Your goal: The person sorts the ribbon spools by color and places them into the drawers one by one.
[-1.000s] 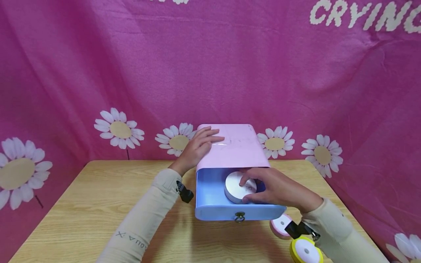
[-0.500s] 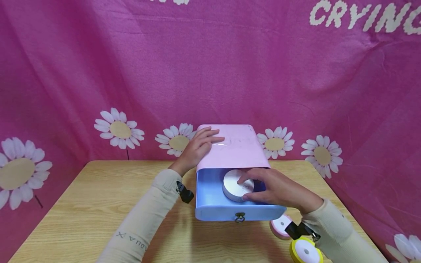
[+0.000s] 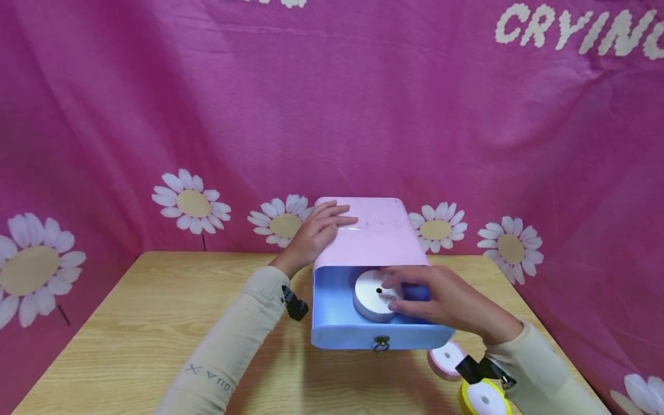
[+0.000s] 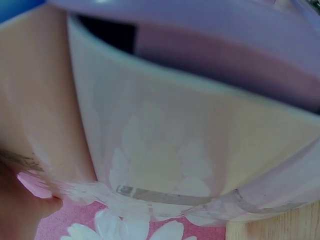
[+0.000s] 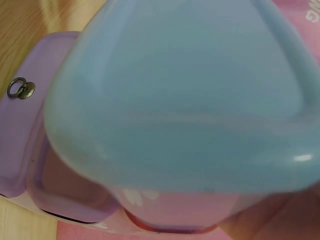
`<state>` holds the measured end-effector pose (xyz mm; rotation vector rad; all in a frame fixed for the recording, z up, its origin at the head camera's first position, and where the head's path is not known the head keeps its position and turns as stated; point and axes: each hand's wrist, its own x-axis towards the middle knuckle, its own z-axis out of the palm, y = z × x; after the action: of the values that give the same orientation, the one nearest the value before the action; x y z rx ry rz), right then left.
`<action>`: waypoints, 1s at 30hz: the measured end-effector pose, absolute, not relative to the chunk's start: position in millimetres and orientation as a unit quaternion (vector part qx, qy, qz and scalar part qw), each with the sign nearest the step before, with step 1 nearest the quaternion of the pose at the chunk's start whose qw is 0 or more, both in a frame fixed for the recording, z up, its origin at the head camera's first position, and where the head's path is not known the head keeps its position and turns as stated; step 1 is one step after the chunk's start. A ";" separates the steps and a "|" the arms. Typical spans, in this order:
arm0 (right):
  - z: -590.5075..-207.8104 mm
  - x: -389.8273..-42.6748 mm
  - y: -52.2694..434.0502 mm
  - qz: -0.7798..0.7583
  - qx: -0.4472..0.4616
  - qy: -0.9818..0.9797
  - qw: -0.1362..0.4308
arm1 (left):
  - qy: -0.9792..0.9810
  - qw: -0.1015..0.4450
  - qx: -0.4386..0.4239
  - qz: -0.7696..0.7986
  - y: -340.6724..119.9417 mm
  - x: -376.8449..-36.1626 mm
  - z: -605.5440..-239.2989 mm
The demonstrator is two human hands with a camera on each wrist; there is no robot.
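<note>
A pink cabinet (image 3: 370,239) stands on the table with its blue drawer (image 3: 337,311) pulled out. In the drawer lies a ribbon spool (image 3: 369,300) with a white face and a small centre hole. My right hand (image 3: 441,297) is over the drawer, its thumb and loosely bent index finger at the spool's right edge; contact is hard to judge. My left hand (image 3: 313,233) rests on the cabinet's top left edge, fingers spread. The right wrist view is mostly filled by the blue drawer (image 5: 190,100), and the left wrist view by the cabinet's side (image 4: 150,130).
A pink ribbon spool (image 3: 447,358) and a yellow ribbon spool (image 3: 485,399) lie on the wooden table (image 3: 171,323), right of the drawer. A lilac drawer (image 5: 30,110) with a ring pull shows in the right wrist view. A magenta daisy-print curtain (image 3: 332,115) hangs behind.
The white-faced spool has shifted slightly left and back in the drawer. My right fingers have drawn back to the right, uncovering its centre hole. My left hand stays in place.
</note>
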<state>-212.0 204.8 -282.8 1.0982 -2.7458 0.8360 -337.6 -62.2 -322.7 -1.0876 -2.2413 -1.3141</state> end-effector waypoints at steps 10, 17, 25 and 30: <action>-274.1 -184.8 211.1 0.308 0.374 -0.854 0.188 | -0.783 0.167 -0.389 -0.455 -59.5 -337.1 -319.3; -269.2 -155.6 207.7 0.363 0.379 -0.791 0.316 | -0.785 0.165 -0.381 -0.460 -59.6 -337.0 -321.3; -278.8 -123.1 204.5 0.456 0.372 -0.737 0.332 | -0.786 0.162 -0.376 -0.462 -59.1 -335.5 -321.6; -297.2 -113.2 208.0 0.469 0.387 -0.734 0.302 | -0.790 0.156 -0.369 -0.464 -59.5 -335.1 -322.2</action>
<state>-113.2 208.0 -297.2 1.0257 -1.9458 1.2448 -335.1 -59.5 -322.2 -1.0571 -2.2615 -1.3298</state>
